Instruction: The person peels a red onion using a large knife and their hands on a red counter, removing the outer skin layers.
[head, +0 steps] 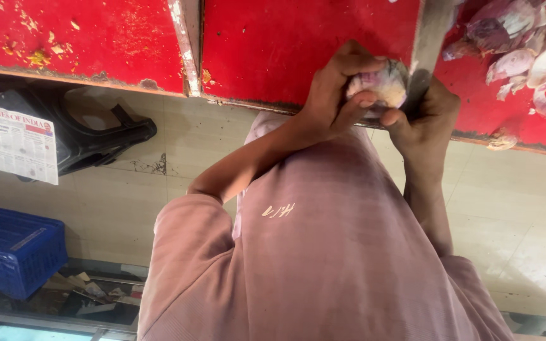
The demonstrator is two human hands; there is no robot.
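My left hand [335,95] is closed around a partly peeled purple onion [382,85], held just over the front edge of a red table [285,44]. My right hand [426,117] sits right beside the onion and grips a knife handle. The knife's grey blade [433,31] points away from me, over the table, and rests against the onion's right side. Both arms reach out from my pink shirt [323,252], which fills the lower middle of the view.
A heap of purple onion skins and pieces [526,50] lies on the table at the far right. On the tiled floor [513,208] to the left are a black plastic object [96,132], a newspaper [14,140] and a blue crate [14,252].
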